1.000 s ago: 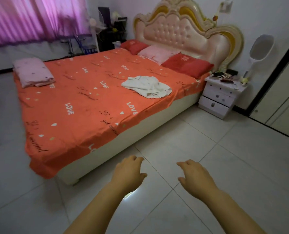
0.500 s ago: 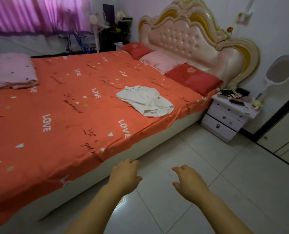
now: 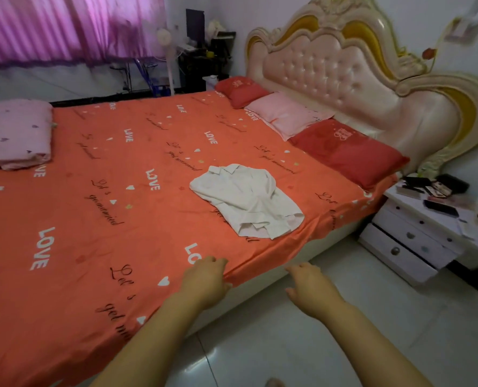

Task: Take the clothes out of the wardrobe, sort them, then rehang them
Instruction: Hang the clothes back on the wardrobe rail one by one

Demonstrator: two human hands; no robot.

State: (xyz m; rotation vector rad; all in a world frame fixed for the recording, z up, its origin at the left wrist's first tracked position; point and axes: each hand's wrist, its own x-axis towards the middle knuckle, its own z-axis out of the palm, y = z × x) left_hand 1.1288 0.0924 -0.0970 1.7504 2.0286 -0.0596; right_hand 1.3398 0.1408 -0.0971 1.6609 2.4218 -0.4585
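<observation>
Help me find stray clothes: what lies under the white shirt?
The white shirt lies crumpled on the orange sheet, which shows all round it. Anything beneath its folds is covered.

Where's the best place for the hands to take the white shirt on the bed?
Probably the shoulders, either side of the collar of the white shirt. It lies crumpled, collar away from the near edge of the bed, hem nearest, so reach over from that edge.
</observation>
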